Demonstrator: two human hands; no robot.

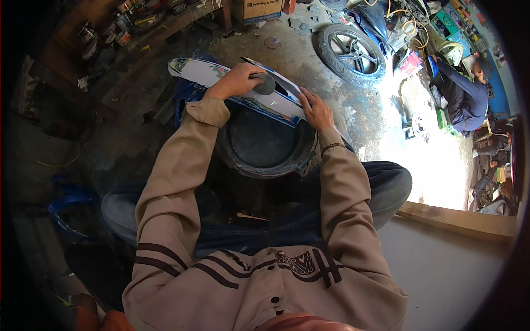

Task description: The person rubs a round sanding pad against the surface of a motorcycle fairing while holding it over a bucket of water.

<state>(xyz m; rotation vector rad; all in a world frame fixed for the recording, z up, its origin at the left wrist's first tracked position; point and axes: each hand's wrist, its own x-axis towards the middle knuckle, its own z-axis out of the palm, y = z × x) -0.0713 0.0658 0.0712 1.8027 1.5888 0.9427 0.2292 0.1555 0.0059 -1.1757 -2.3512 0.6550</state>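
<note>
In the head view, the near edge of a white and blue motorcycle panel (pixel 221 74) is being hidden by the hands, and the far left of the scene is being lost in shadow. The panel is being rested across a dark round tub (pixel 259 144) between the knees. A grey sanding pad (pixel 265 84) is being gripped by the curled left hand (pixel 236 81) and pressed on the panel. The panel's right edge is being pinched by the right hand (pixel 316 109).
</note>
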